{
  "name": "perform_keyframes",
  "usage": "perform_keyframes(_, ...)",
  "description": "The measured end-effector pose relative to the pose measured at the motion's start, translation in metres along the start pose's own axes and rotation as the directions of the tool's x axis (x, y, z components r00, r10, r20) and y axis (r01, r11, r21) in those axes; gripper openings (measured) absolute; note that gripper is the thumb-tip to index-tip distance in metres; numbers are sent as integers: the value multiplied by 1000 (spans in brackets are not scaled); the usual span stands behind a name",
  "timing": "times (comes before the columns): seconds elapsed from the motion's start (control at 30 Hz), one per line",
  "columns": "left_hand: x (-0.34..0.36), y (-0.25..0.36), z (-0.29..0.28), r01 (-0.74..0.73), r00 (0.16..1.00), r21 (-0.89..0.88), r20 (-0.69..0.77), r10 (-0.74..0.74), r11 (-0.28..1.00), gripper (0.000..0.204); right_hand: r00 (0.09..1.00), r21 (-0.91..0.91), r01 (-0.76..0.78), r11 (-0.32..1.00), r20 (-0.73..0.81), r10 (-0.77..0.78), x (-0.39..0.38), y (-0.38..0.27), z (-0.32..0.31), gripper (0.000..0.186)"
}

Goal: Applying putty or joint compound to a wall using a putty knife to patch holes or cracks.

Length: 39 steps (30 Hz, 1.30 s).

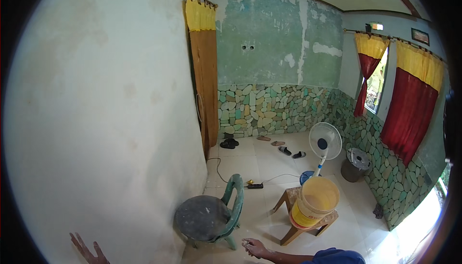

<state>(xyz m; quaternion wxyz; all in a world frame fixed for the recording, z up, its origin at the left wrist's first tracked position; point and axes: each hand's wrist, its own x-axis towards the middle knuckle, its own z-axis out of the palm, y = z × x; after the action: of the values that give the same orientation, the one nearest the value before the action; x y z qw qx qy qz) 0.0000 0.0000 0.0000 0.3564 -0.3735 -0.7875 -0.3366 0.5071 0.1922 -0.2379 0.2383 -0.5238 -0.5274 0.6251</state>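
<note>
My left hand (pixel 89 250) is at the lower-left edge with its fingers apart, beside the pale, patchy white wall (pixel 96 119); whether it touches the wall I cannot tell. My right hand (pixel 255 248) reaches in from the bottom, below a blue sleeve, its fingers curled round something small and pale that I cannot make out. Just above it stands a green plastic chair (pixel 235 196) with a dark, stained seat. To its right a cream bucket with a yellow label (pixel 313 204) rests on a wooden stool (pixel 288 235).
A standing fan (pixel 325 141), dark lidded bucket (pixel 353 167), power strip (pixel 255 186) with cables and several pieces of footwear (pixel 285 151) are on the tiled floor. A brown curtain (pixel 208 86) hangs left. Red-yellow curtains (pixel 406 100) hang right above stone-clad walling (pixel 269 110). Bright light enters lower right.
</note>
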Motion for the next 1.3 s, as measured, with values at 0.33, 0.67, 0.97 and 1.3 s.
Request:
perform_keyframes(0.33, -8, 163, 51, 55, 990, -376, 139, -3, 925, 60, 988, 54, 7, 998, -155, 2, -15, 0, -98, 47)
perform_keyframes(0.67, -117, 369, 173, 298, 766, -581, 619, 174, 758, 80, 887, 155, 111, 982, -461, -28, -2, 52, -276, 41)
perform_keyframes(0.97, -269, 451, 237, 98, 246, -210, 952, 181, 973, 109, 841, 192, 138, 972, -540, -13, -29, 60, -361, 37)
perform_keyframes(1.3, -264, 447, 269, 131, 480, -348, 841, 248, 928, 95, 823, 248, 171, 954, -568, 0, -17, 32, -403, 30)
